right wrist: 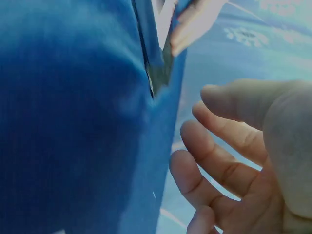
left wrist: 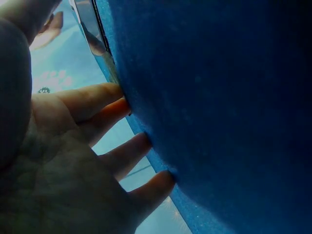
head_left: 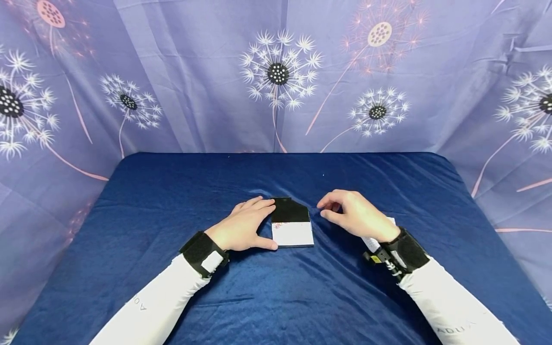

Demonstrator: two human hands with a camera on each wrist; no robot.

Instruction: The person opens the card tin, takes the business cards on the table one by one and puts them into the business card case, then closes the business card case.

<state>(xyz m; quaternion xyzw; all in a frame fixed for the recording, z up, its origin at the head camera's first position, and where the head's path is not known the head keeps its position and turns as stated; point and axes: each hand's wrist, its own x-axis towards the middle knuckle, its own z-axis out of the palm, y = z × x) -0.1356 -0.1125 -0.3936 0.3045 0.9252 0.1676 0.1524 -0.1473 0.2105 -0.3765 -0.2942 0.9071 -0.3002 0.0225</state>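
A small flat item, black at its far part and white with red print at its near part, lies on the blue cloth at the middle of the head view; call it the black-and-white pad [head_left: 293, 234]. My left hand [head_left: 243, 225] lies along its left side, fingers spread, with fingertips at the black part and thumb at the near left corner. To the right, apart from the pad, my right hand [head_left: 355, 213] hovers with loosely bent fingers and nothing in them. In the right wrist view, the pad's dark corner [right wrist: 160, 78] shows beyond my right fingertips.
Dark blue cloth [head_left: 194, 177] with some creases covers the table. Behind and on both sides hangs a purple curtain [head_left: 194, 72] with dandelion prints. Each wrist wears a black strap [head_left: 200, 251] with a device on it.
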